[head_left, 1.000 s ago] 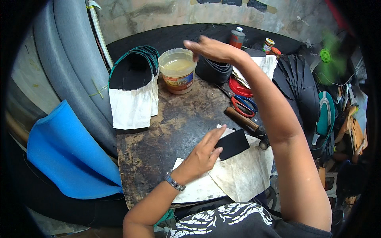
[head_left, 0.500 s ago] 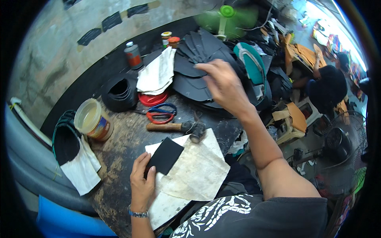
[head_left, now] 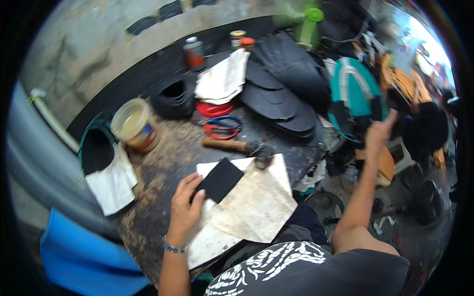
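My left hand (head_left: 185,207) lies flat on a stained white paper sheet (head_left: 256,207) on the dark workbench (head_left: 168,163), its fingertips on the edge of a black square piece (head_left: 220,179). My right hand (head_left: 379,132) is stretched out far to the right, beyond the bench, fingers apart, next to a teal and black bag-like object (head_left: 355,93). It looks empty, though the hand is blurred. A wooden-handled hammer (head_left: 237,146) lies just beyond the paper.
A plastic tub of yellowish glue (head_left: 134,124), red-and-blue scissors (head_left: 223,127), a stack of black cut-outs (head_left: 281,93), a white cloth (head_left: 223,79), bottles (head_left: 193,52) and a green fan (head_left: 306,19) crowd the bench. A blue foam sheet (head_left: 84,256) lies at lower left.
My right arm swung from the back of the bench over the black cut-outs out to the far right. The view turned right with it. My left hand stayed on the black piece.
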A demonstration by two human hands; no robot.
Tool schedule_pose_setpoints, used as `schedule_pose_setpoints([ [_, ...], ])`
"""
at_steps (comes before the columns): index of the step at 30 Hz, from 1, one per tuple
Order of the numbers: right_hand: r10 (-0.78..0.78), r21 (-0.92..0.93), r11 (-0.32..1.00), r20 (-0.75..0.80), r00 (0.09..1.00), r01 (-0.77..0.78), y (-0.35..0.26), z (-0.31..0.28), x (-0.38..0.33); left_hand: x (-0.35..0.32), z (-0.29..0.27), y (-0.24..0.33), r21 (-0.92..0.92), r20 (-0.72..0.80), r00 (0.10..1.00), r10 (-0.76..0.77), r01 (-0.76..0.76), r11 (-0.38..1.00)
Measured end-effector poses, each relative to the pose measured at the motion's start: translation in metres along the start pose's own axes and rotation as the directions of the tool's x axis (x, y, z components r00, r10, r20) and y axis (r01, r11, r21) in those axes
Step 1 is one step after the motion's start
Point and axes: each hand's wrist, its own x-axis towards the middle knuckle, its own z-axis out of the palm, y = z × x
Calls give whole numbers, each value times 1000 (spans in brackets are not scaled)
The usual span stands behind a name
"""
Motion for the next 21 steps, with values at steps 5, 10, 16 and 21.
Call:
schedule_pose_setpoints([
  [5,-324,103,923,-316,892,371,-54,-80,34,-9,-14,43,398,-92,933,347,-285,872],
  [10,-782,372,606,116,612,704,-173,-83,6,-30,-35,128,759,-135,662,737,-409,506],
  [16,-938,969,164,210,275,-183,-311,-38,-86,-64,-71,161,770,-121,880,460,-209,603],
  [21,-891,994,29,-24,454,109,-349,-9,-129,-105,-85,86,-118,-567,817,-103,43,992],
])
